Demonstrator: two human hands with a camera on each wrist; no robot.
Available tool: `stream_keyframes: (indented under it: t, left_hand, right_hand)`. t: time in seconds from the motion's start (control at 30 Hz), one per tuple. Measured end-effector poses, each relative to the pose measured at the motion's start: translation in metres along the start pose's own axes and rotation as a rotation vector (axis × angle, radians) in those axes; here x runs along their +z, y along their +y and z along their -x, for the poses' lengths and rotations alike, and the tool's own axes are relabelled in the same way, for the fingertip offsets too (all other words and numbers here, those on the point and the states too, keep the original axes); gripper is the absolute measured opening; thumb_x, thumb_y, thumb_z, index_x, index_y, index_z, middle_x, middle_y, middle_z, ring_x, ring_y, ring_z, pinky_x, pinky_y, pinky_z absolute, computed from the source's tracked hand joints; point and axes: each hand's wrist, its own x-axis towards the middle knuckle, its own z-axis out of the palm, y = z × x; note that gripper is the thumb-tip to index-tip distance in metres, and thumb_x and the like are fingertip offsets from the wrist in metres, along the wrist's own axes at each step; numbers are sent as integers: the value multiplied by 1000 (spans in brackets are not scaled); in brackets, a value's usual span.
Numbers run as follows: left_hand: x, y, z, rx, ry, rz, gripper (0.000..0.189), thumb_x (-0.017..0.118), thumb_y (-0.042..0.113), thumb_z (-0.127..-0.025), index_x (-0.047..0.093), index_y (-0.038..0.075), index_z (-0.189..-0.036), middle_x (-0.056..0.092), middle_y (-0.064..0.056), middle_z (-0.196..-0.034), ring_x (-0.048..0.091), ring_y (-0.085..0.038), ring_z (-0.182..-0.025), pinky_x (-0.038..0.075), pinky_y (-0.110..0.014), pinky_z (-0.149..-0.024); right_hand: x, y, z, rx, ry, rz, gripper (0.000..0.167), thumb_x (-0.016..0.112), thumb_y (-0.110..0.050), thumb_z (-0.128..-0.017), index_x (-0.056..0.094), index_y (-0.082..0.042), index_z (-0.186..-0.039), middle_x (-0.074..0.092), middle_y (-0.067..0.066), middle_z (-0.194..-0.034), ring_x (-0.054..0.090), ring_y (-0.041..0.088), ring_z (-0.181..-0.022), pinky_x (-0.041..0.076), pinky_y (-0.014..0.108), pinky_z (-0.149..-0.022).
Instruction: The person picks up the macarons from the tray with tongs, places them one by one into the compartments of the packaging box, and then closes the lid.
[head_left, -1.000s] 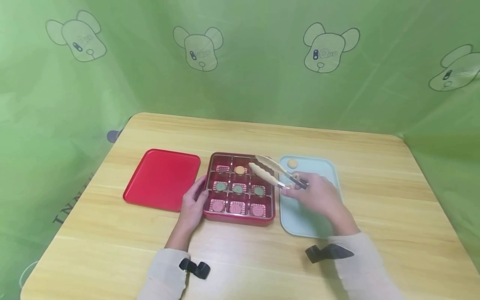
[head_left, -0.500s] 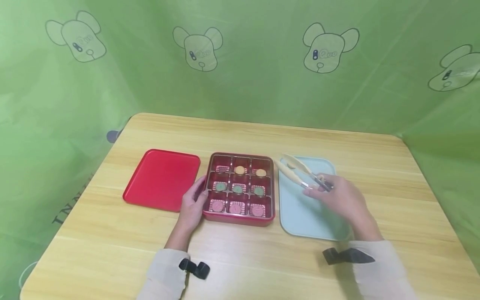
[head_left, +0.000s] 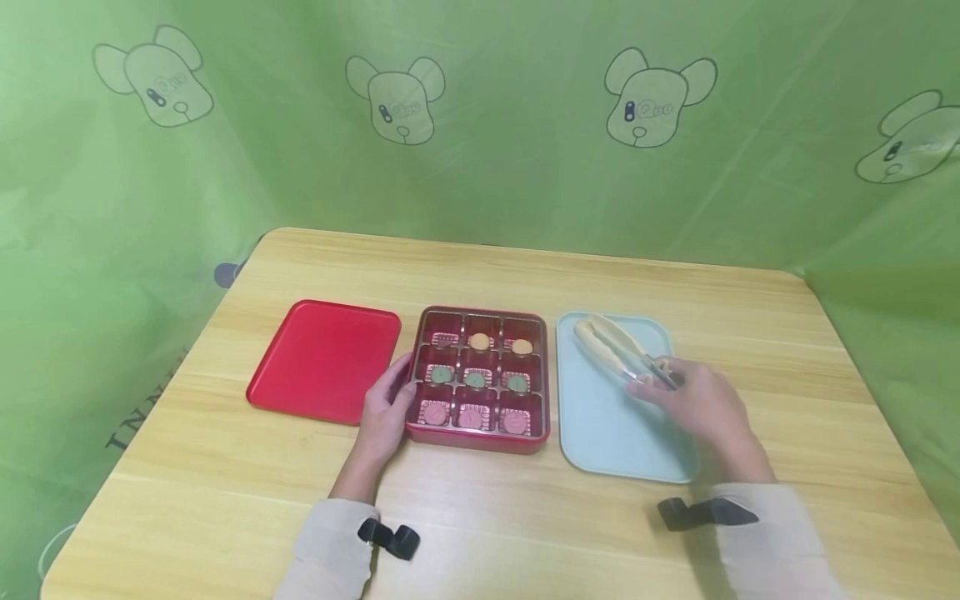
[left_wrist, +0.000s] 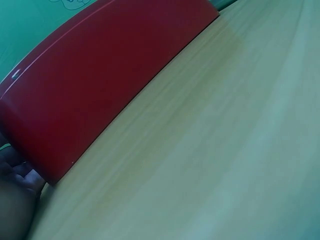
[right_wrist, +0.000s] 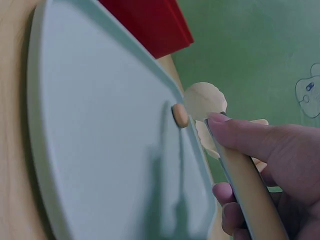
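My left hand [head_left: 385, 414] holds the left side of a red compartment box [head_left: 477, 443], thumb at its rim. Pink pastries [head_left: 471, 417] fill its front row and green pastries [head_left: 476, 378] the middle one. Two yellow pastries [head_left: 480, 342] sit in the back row, beside a compartment showing only its patterned liner. My right hand [head_left: 701, 404] grips cream-tipped tongs [head_left: 602, 352] above a pale blue tray [head_left: 622, 442]. One yellow pastry [right_wrist: 180, 115] lies near the tray's far edge in the right wrist view, close to the tong tips; the tongs cover it in the head view.
A red lid [head_left: 326, 360] lies flat left of the box. All stand on a wooden table [head_left: 465, 517], with a green printed curtain [head_left: 517, 158] behind it. Black straps with cameras [head_left: 401, 540] sit on both wrists.
The tongs have let go of a yellow pastry in the back right compartment. My right hand has moved right with them over the tray, and their tips have drawn closer together. My left hand stays put.
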Motion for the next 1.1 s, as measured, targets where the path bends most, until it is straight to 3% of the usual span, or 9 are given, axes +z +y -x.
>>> stream_keyframes:
  t: [0.17,0.43,0.87,1.1]
  left_hand:
    - [0,-1,0,-2,-1,1,47,47,-1,-93,40,-4,-140,39,-22,-145,35,-33,-136,29,-42,-114]
    - [0,-2,-1,4,-2,-2,47,46,-2,-93,40,-4,-139,40,-22,-145,36,-34,-136,30,-42,-114]
    - [0,-2,0,5,-9,2,47,46,-2,-93,39,-4,-140,39,-22,-145,35,-34,-136,29,-42,-114]
    - [0,-3,-1,-5,-10,5,48,46,-1,-93,39,-3,-140,39,-21,-146,34,-33,-137,29,-42,-114]
  right_hand:
    - [5,6,-3,38,-15,-20,84,62,-67,-75,51,-8,-133,62,20,-108,54,28,-83,39,30,-61]
    - [12,11,-8,65,-22,-24,91,61,-69,-74,47,-5,-137,57,25,-121,56,32,-91,42,32,-63]
    - [15,10,-12,60,-31,-6,90,59,-70,-75,48,-5,-137,58,24,-119,57,28,-85,42,28,-58]
    - [13,7,-10,51,-23,0,87,60,-69,-75,50,-6,-134,61,20,-109,56,26,-81,42,27,-57]
